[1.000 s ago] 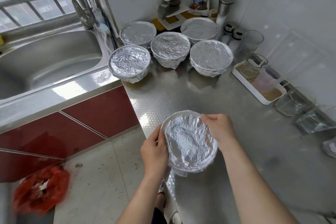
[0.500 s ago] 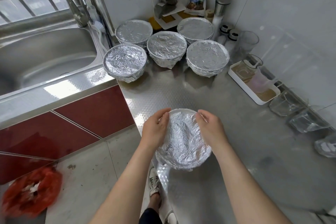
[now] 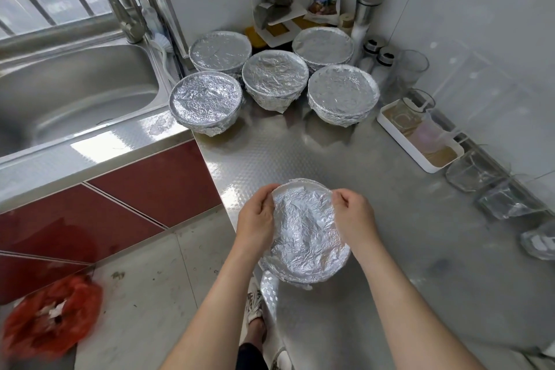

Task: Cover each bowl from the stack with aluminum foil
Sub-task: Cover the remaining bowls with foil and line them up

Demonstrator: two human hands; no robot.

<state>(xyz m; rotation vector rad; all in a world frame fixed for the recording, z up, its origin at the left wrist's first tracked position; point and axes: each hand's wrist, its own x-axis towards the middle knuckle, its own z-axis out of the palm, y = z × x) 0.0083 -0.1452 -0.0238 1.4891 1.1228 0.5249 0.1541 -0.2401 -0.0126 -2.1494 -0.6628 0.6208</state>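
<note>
Five covered bowls grouped at upper centre | sixth bowl at lower centre, near counter edge | left hand and right hand curled, pinching foil at opposite rim sides | best crimped snugly under rim all round, gently, avoiding tears.

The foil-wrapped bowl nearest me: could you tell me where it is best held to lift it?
Probably the bowl by its rim, from both sides, where the left hand and right hand sit: the foil top would dent, the rim looks firm.
</note>
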